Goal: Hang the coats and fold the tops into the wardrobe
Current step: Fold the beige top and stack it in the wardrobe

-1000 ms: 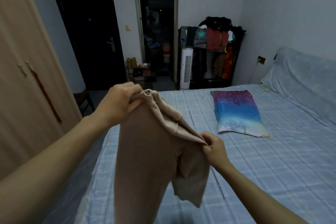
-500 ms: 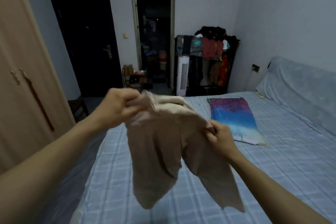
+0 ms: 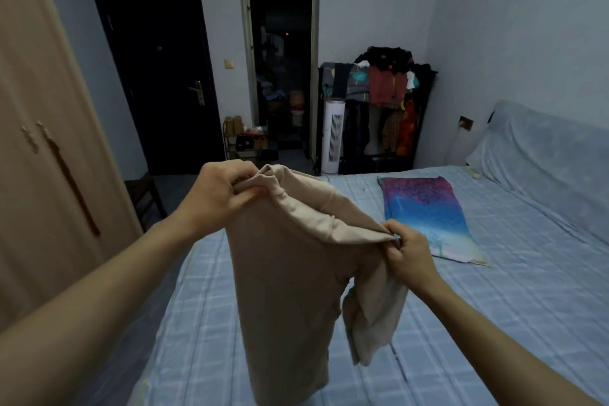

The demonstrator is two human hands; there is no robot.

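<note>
Dim bluish light fills the bedroom, and a bed (image 3: 494,306) in a pale checked sheet stretches ahead of us. We hold a beige top (image 3: 286,290) up in the air above its near end. Our left hand (image 3: 220,194) pinches one upper corner of the cloth, the higher one. Our right hand (image 3: 407,257) pinches the other, lower, near the multicoloured pillow (image 3: 428,217). The top's body hangs straight down, with a sleeve dangling below the right hand. The wardrobe (image 3: 49,142) stands closed on our left.

Hem of beige top (image 3: 283,290) cut off by bottom edge, wardrobe (image 3: 39,142) cropped at left, doorway (image 3: 280,76) interior too dark
</note>
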